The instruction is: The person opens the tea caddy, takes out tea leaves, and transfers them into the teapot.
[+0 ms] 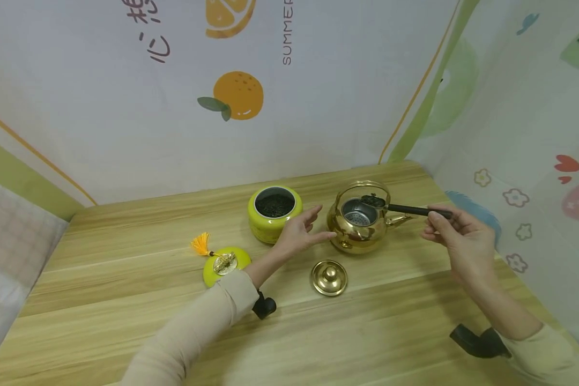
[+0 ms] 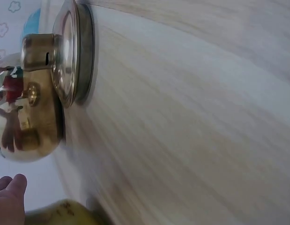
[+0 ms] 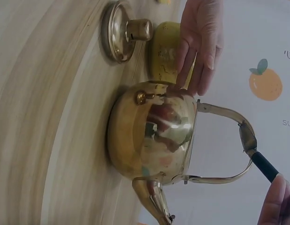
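My right hand (image 1: pixel 468 241) pinches the dark handle of a tea scoop (image 1: pixel 412 209). The scoop's head, carrying dark tea leaves, is over the open mouth of a shiny gold teapot (image 1: pixel 354 240). Inside the pot sits a metal strainer (image 1: pixel 359 217) with small holes. My left hand (image 1: pixel 296 233) holds nothing; its fingers are spread between the teapot and a yellow jar (image 1: pixel 262 228), thumb near the pot's side. Dark leaves (image 1: pixel 275 206) fill part of the uncovered jar. In the right wrist view, the scoop crosses the teapot's raised handle (image 3: pixel 229 112).
A gold teapot lid (image 1: pixel 330 277) lies on the wooden table (image 1: pixel 366 332) in front of the pot. The jar's yellow lid (image 1: pixel 242 257), with an orange tassel (image 1: pixel 201 244), lies by my left forearm. Printed cloth (image 1: pixel 318 123) hangs behind and to the right.
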A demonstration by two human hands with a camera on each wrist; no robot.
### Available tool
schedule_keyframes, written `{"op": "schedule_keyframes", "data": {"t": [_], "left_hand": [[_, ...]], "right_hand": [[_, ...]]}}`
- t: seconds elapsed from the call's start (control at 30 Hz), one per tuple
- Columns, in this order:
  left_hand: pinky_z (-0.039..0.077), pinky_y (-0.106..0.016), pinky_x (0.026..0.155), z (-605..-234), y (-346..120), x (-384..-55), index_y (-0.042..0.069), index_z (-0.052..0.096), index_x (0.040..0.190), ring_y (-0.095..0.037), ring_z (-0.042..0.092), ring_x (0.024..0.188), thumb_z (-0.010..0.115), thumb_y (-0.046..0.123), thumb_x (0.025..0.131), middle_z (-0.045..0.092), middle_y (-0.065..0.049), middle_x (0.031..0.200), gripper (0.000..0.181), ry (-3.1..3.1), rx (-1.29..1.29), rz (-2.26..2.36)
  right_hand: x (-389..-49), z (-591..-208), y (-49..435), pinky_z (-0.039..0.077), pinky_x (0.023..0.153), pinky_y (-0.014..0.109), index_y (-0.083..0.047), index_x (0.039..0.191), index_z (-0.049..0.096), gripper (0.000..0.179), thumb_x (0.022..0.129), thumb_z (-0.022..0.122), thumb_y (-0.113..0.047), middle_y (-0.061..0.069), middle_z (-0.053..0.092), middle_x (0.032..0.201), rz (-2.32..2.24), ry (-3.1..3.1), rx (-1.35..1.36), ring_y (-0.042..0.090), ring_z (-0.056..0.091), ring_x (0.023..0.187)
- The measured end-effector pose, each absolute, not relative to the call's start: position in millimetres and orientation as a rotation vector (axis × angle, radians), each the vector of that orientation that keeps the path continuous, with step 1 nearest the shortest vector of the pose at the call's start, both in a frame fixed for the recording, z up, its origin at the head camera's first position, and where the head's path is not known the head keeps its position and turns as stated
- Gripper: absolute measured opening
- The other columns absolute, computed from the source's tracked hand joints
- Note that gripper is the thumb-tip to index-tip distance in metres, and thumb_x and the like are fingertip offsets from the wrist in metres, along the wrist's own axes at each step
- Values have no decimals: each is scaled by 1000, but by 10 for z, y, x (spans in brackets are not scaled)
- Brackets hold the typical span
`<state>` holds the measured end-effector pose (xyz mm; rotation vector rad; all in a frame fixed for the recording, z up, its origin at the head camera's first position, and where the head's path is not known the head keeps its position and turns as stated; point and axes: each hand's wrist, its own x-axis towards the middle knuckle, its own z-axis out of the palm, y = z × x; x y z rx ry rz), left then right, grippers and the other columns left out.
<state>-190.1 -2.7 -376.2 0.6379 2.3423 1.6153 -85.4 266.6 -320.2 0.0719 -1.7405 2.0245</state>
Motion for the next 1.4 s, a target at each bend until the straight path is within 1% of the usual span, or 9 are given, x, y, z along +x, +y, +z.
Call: {"op": "schedule_keyframes", "data": {"t": [0.13, 0.37, 0.53, 0.83, 1.03, 1.1, 1.2, 1.3, 1.4], "left_hand": [[38, -32, 107, -3785, 58, -1923, 5, 34, 145, -25, 38, 135, 75, 24, 82, 36, -11, 149, 78, 2339, 625, 1605], [37, -36, 108, -3827, 179, -1947, 4, 34, 145, -26, 35, 136, 74, 21, 82, 35, -13, 149, 77, 2337, 586, 1622], [38, -38, 107, -3855, 240, -1966, 1, 36, 143, -27, 38, 135, 75, 20, 81, 39, -16, 146, 75, 2406, 616, 1590], [42, -39, 104, -3865, 291, -1984, 3, 39, 142, -27, 43, 131, 75, 24, 81, 43, -13, 144, 75, 2495, 641, 1528], [42, -39, 104, -3884, 295, -1987, 4, 39, 142, -27, 44, 130, 76, 24, 80, 45, -12, 143, 75, 2477, 636, 1555], [42, -39, 104, -3892, 296, -1989, 4, 39, 142, -28, 44, 129, 76, 24, 80, 45, -12, 143, 75, 2476, 634, 1558], [42, -39, 104, -3899, 296, -1991, 4, 39, 142, -29, 45, 129, 76, 24, 79, 45, -12, 143, 76, 2480, 630, 1559], [42, -38, 104, -3905, 297, -1996, 4, 39, 142, -29, 44, 130, 76, 23, 80, 44, -13, 144, 75, 2475, 629, 1564], [41, -39, 104, -3907, 296, -1991, 3, 39, 142, -29, 44, 130, 76, 22, 80, 43, -14, 144, 75, 2462, 633, 1577]], "right_hand": [[-887, -3205, 2696, 57, 61, 22, 8, 101, 65, 16, 86, 63, 1, 4, 67, 74, 2003, -1776, 80, 11, 65, 67], [-933, -3213, 2743, 57, 61, 21, 7, 101, 65, 17, 87, 64, -1, 4, 67, 73, 1964, -1838, 54, 10, 65, 66], [-955, -3201, 2783, 57, 62, 20, 8, 105, 62, 22, 87, 65, -5, 3, 67, 75, 1941, -1898, 19, 9, 65, 68], [-985, -3168, 2790, 57, 63, 20, 4, 106, 64, 24, 87, 66, -9, 2, 66, 78, 1911, -1981, -8, 10, 64, 70], [-1031, -3128, 2783, 56, 64, 19, -3, 102, 66, 16, 87, 66, -10, 1, 66, 78, 1873, -2047, 9, 8, 65, 68], [-1049, -3115, 2774, 56, 63, 19, -3, 101, 66, 16, 87, 66, -12, 0, 66, 78, 1832, -2080, -3, 7, 65, 66], [-1080, -3094, 2755, 56, 62, 19, 1, 102, 65, 20, 87, 67, -13, -2, 66, 78, 1814, -2098, -13, 7, 65, 65], [-1112, -3076, 2741, 56, 62, 18, 2, 102, 65, 20, 87, 67, -10, -2, 66, 78, 1855, -2078, 15, 6, 65, 65], [-1140, -3062, 2731, 56, 61, 18, 0, 100, 66, 15, 86, 66, -7, -2, 67, 77, 1889, -2053, 49, 6, 65, 64]]}}
